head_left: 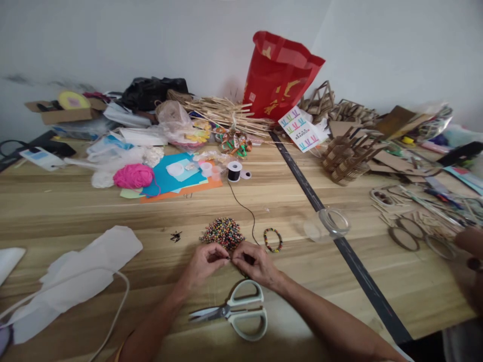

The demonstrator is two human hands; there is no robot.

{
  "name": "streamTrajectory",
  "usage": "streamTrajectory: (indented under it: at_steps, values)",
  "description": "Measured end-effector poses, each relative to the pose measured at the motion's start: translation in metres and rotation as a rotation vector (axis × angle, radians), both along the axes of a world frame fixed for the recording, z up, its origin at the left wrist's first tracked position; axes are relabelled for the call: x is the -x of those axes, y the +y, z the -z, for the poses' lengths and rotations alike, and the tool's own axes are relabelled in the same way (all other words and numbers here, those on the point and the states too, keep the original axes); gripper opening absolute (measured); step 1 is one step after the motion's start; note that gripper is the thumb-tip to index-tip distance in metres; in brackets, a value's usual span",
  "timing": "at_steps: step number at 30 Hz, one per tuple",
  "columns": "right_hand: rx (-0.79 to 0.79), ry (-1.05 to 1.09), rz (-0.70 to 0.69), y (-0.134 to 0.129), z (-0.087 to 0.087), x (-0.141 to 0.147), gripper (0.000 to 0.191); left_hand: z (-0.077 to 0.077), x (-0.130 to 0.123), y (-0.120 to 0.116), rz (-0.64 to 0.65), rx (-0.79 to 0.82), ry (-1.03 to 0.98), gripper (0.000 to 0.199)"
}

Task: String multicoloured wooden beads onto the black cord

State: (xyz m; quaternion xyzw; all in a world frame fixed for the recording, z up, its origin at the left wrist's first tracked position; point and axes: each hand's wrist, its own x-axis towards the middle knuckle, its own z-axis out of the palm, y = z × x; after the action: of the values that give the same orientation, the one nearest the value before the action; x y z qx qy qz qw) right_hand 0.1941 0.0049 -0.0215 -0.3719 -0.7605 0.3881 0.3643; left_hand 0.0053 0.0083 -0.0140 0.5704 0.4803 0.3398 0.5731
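Note:
My left hand (pixel 207 261) and my right hand (pixel 254 261) meet fingertip to fingertip just in front of a heap of multicoloured beads (pixel 222 233). Both are pinched. A tiny dark bead seems to sit at the left fingertips; what the right fingers grip is too small to make out. Black cord (pixel 249 211) runs from a spool (pixel 234 171) down toward my right hand. A beaded ring (pixel 272 240) lies right of that hand. Scissors (pixel 230 310) with pale handles lie open below my hands, blades pointing left.
Small black pieces (pixel 175 236) lie left of the beads. Pink yarn (pixel 134 176), blue paper (pixel 162 173) and a red bag (pixel 281 75) stand farther back. White sheeting (pixel 83 276) is at the left, a clear round container (pixel 334 222) at the right. Another person's hand (pixel 470 246) shows at the right edge.

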Motion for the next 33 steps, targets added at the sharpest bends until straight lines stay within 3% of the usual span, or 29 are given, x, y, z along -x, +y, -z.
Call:
streamTrajectory:
  at_steps: [33]
  values:
    - [0.036,-0.028,-0.018,0.0004,0.0017,-0.0004,0.018,0.0029,-0.0003,-0.0008,-0.008,0.039,-0.023,0.010]
